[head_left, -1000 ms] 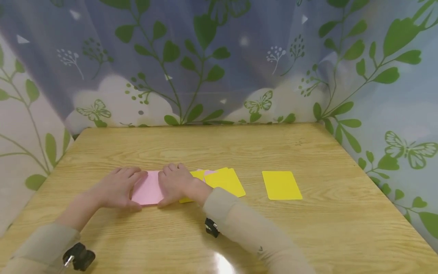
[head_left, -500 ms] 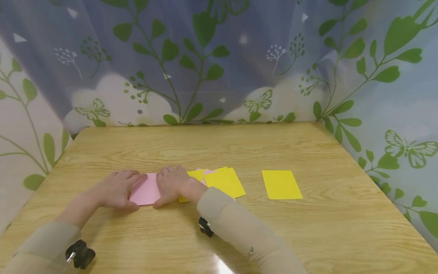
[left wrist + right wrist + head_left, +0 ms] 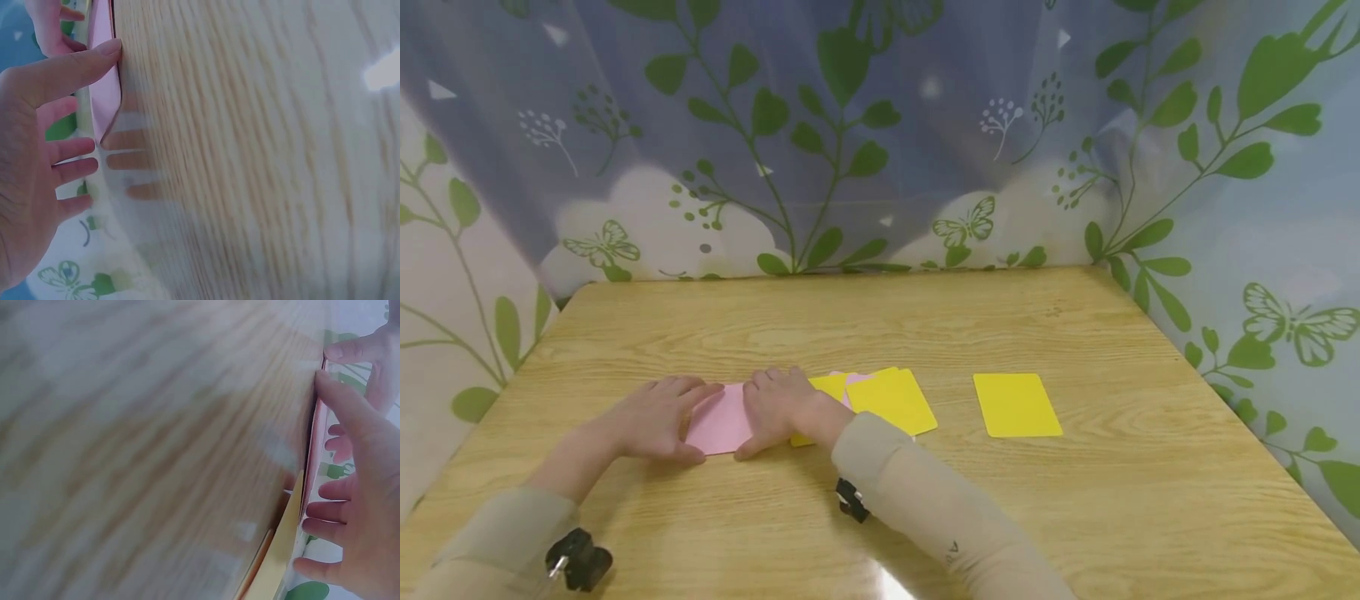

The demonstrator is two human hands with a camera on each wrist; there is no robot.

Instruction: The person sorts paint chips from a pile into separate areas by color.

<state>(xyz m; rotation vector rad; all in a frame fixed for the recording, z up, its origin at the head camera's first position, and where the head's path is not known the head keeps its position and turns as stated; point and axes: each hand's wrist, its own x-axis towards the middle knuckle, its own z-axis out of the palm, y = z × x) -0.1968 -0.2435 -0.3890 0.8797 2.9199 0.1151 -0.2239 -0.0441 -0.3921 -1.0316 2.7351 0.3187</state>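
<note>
A stack of pink cards point(image 3: 721, 421) lies flat on the table, left of the middle. My left hand point(image 3: 653, 421) grips its left end, thumb at the near edge and fingers toward the far side. At the right end my right hand point(image 3: 781, 410) holds the same stack, its thumb along the near edge. In the left wrist view the left thumb touches the edge of the pink cards point(image 3: 105, 94). Just right of the right hand lie overlapping yellow cards point(image 3: 895, 402), partly behind its wrist, with a bit of pink card point(image 3: 856, 379) showing among them.
A single yellow card point(image 3: 1018, 406) lies apart on the right. The wooden table point(image 3: 1135, 500) reaches back to a leaf-patterned curtain point(image 3: 850, 150), which also hangs along both sides. A black clip point(image 3: 580, 560) is fixed under the left sleeve, another point(image 3: 852, 500) under the right.
Both hands stay on the pink cards. The right hand and the pink stack have shifted slightly left, mostly in the first half second. The yellow cards stay put.
</note>
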